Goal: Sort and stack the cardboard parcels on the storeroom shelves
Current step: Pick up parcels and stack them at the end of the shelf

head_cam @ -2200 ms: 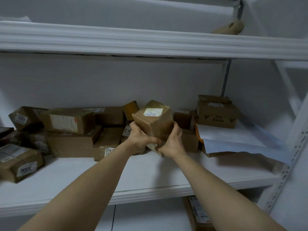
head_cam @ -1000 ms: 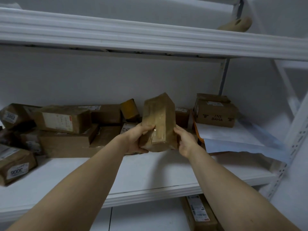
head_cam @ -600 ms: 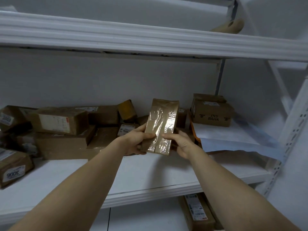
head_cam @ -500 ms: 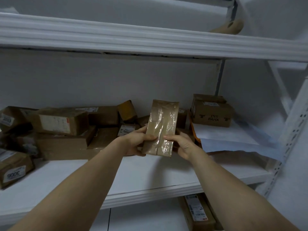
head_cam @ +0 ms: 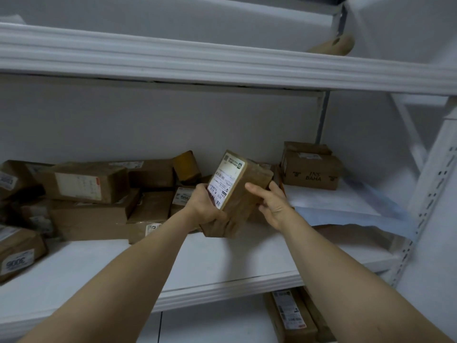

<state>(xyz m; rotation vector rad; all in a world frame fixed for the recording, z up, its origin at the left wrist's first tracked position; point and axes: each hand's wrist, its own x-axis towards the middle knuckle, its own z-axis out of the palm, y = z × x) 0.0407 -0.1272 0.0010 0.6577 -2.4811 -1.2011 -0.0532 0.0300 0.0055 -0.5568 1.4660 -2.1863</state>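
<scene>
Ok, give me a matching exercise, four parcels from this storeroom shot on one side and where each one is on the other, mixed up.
Parcels:
1. held parcel
2. BAHA box
3. 3006 parcel
4. lower-shelf parcel

Places:
A. middle shelf, far left
B. below the middle shelf
C. between both hands
D. middle shelf, right, on white wrapping

Pairs: 1-C, 2-D, 3-A, 4-B

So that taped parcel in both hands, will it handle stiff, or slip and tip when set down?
The parcel probably handles stiff: its edges look straight in the left hand and right hand. Its glossy tape wrap may be slippery. Set on its narrow end on the shelf, it looks apt to tip; flat seems safer.
</scene>
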